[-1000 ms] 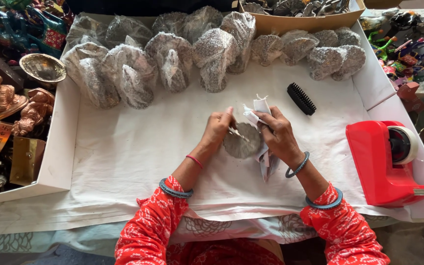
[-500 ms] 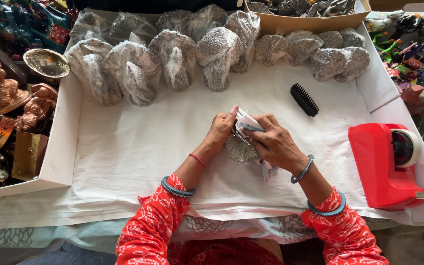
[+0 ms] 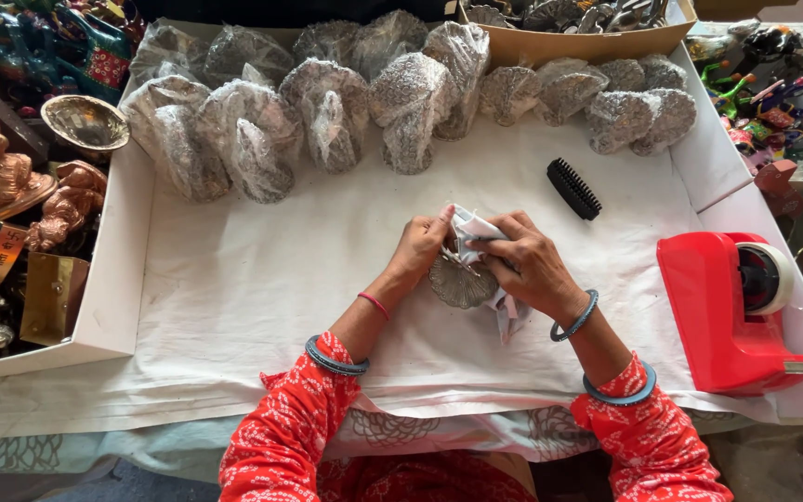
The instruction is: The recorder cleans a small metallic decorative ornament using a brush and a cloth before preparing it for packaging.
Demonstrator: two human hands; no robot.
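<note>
Head view: a round silver ornament [image 3: 462, 279] is gripped by the left hand [image 3: 417, 249] and right hand [image 3: 530, 265], both closed on its clear plastic wrap [image 3: 476, 228]. The ornament is held left of the red tape dispenser [image 3: 731, 311], below the black brush [image 3: 573, 189].

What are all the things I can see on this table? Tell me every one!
Round metal piece: one, silver-grey, centre of the white sheet, under both hands.
White wrap: one, pinched by the fingers above the metal piece.
Wrapped bundles: more than a dozen, grey in clear plastic, along the far edge.
Brush: one, black, right of centre.
Tape dispenser: one, red, far right.
Cardboard box: one, brown, top right, holding metal pieces.
Copper figurines: several, left side.
White sheet: one, covering the table.
Left hand: on the wrap.
Right hand: gripping the wrap.
</note>
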